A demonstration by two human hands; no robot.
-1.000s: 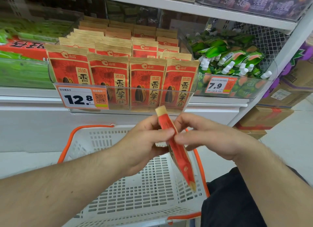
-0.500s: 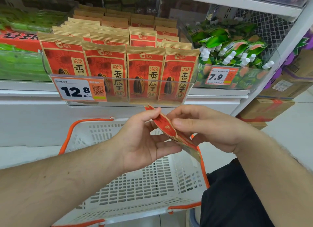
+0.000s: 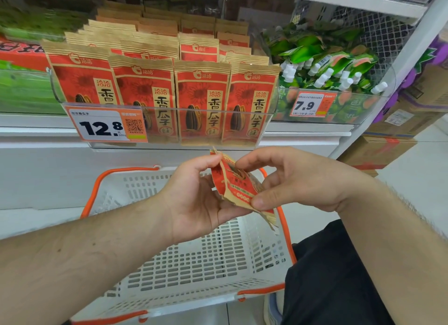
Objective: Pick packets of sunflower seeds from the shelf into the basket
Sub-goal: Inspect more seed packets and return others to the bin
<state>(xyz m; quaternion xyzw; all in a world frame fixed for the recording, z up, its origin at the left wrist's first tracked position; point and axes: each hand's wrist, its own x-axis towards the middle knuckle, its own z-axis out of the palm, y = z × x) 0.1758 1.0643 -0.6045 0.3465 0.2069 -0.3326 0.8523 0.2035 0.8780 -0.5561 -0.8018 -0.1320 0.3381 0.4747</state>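
Observation:
A red and tan packet of sunflower seeds (image 3: 236, 184) hangs tilted above the white basket (image 3: 194, 259), held between both hands. My left hand (image 3: 198, 198) pinches its upper edge with the thumb, palm turned up under it. My right hand (image 3: 298, 179) pinches its lower part between thumb and fingers. Several rows of the same packets (image 3: 201, 101) stand upright in a clear shelf tray (image 3: 169, 121) just above and behind the hands. Nothing shows on the perforated bottom of the basket.
A price tag reading 12.8 (image 3: 106, 126) hangs on the tray front. Green pouches with white caps (image 3: 327, 65) fill the bin to the right. Cardboard boxes (image 3: 378, 152) sit on the floor at far right. Orange basket handles (image 3: 131, 172) frame the rim.
The packet has turned from edge-on and upright to tilted with its face showing. My right thumb has slid down to its lower part. The view has shifted closer to the shelf.

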